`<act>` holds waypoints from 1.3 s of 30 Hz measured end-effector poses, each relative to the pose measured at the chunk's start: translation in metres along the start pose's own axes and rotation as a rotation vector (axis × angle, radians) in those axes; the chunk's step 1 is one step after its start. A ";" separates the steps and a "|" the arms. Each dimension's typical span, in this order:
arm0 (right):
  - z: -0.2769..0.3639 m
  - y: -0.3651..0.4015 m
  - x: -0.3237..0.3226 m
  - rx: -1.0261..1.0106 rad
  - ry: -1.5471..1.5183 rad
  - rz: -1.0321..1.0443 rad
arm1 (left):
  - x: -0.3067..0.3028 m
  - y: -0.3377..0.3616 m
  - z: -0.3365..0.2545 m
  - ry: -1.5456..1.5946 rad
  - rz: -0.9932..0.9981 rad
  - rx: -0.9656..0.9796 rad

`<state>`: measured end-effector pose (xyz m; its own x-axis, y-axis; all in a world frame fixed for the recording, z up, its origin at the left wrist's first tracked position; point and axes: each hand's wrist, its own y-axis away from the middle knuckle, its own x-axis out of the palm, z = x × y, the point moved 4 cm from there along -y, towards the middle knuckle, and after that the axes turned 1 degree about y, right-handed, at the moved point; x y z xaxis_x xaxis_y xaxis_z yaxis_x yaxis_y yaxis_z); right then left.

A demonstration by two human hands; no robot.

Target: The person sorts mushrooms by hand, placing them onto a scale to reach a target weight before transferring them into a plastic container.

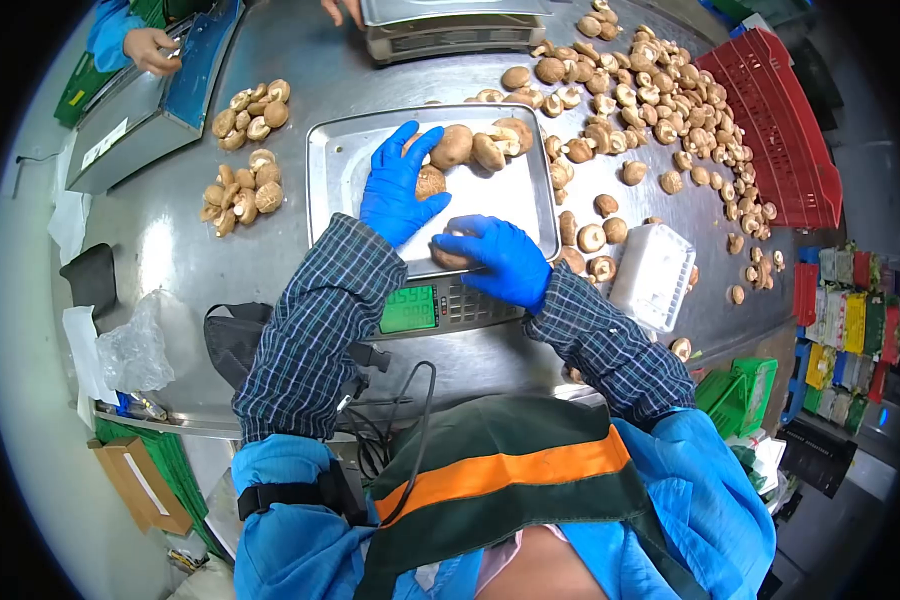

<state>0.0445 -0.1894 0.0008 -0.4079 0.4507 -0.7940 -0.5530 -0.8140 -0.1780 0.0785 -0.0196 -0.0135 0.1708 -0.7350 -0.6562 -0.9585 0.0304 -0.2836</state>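
Observation:
Both my hands wear blue gloves over the metal tray (347, 150) of a scale with a lit green display (408, 309). My left hand (400, 190) has its fingers curved around a brown mushroom (430, 183) on the tray's left part. Near the tray's front edge my right hand (500, 258) is closed on another mushroom (450, 256), partly covered by its fingers. Several more mushrooms (488, 151) lie along the back of the tray.
Loose mushrooms (660, 90) spread over the right side, by a red crate (775, 130) and a white plastic container (653, 277). Two mushroom piles (242, 195) sit at left. A second scale (455, 38) stands behind. Another person's hand (152, 50) shows at upper left.

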 end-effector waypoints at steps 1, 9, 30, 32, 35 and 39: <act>-0.004 0.005 -0.004 0.051 -0.256 -0.049 | -0.002 -0.001 0.000 -0.002 -0.003 0.002; -0.047 -0.021 -0.034 0.356 -0.083 -0.251 | 0.004 0.001 0.006 -0.017 0.009 0.054; -0.111 0.046 -0.098 0.466 -0.335 -0.594 | -0.057 0.059 0.002 -0.010 -0.121 0.005; -0.126 0.037 -0.093 0.434 -0.336 -0.550 | -0.058 0.061 0.002 0.062 -0.087 -0.066; -0.134 0.017 -0.086 0.498 -0.192 -0.442 | -0.056 0.059 0.002 0.095 -0.059 -0.127; -0.145 -0.019 -0.071 0.587 0.083 -0.286 | -0.044 0.051 0.010 0.271 0.000 -0.217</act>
<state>0.1896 -0.2588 -0.0241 -0.1419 0.5706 -0.8089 -0.9453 -0.3205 -0.0602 0.0248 0.0212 -0.0058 0.1318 -0.8892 -0.4381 -0.9897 -0.0930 -0.1090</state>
